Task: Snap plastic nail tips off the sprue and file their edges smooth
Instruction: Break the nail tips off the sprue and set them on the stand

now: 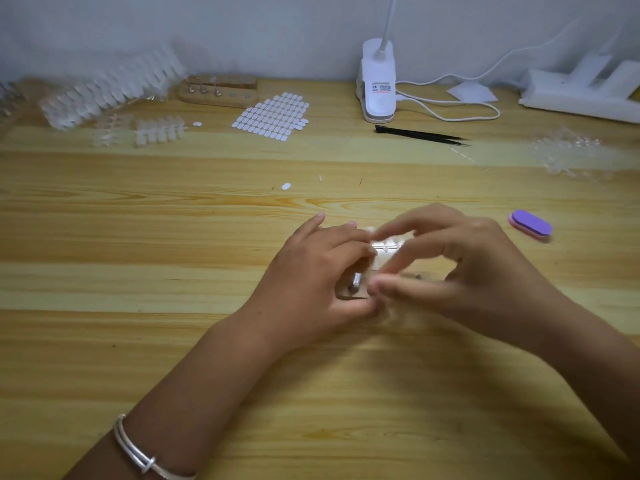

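Plastic sprue (388, 250): a pale, translucent strip of nail tips (382, 242); we find it at the middle of the wooden table (173, 271), between both hands; only a short stretch shows past the fingers; we cannot tell whether it rests on the wood.
Long axis: we read it as running left to right, from one hand to the other.
Left hand (322, 271): fingers curled round the sprue's left end.
Right hand (467, 268): thumb and fingers bent in a pinch over the right part; blur hides which tip it holds.
Purple file (530, 226): lies flat and untouched, near the right hand on its right side; well apart from the left.
Coming move: we judge a tip must bend across that axis to snap free; the right hand is nearer the file.
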`<state>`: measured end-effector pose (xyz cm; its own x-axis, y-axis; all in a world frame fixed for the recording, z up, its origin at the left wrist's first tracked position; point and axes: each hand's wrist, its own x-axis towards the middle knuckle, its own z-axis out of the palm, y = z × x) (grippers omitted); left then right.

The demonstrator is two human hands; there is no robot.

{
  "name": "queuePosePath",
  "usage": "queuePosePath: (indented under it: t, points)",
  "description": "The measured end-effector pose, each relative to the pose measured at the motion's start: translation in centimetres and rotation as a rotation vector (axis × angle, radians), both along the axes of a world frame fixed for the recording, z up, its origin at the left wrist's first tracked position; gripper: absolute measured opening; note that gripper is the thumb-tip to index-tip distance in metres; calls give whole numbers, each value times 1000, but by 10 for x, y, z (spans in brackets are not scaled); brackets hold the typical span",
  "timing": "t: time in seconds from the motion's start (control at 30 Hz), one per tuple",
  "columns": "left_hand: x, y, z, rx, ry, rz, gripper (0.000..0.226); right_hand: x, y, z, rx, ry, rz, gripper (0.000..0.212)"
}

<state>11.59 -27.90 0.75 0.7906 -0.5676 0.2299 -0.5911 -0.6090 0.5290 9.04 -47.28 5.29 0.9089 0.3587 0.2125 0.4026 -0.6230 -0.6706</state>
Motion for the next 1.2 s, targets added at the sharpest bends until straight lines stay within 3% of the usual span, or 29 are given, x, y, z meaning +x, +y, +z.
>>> queuePosePath:
  t: [0.13,0.2,0.33,0.57,0.87,1.2]
  points:
    - [0,1,-1,-2,-16,16,49,27,-13,5,10,2,-105,12]
    - [1,1,-1,1,-14,20,51,39,-16,3,-74,124,-62,3]
    - [1,1,0,19,0,29,61,48,-13,-2,-208,252,24,20]
    - [1,-1,-1,12,-5,79,60,51,-7,-7,-300,141,47,27]
    - [3,0,0,-25,108,110,55,55,-11,-14,-182,75,31,9]
    - [5,1,-3,-48,132,112,58,53,-10,-16,-55,160,-13,11]
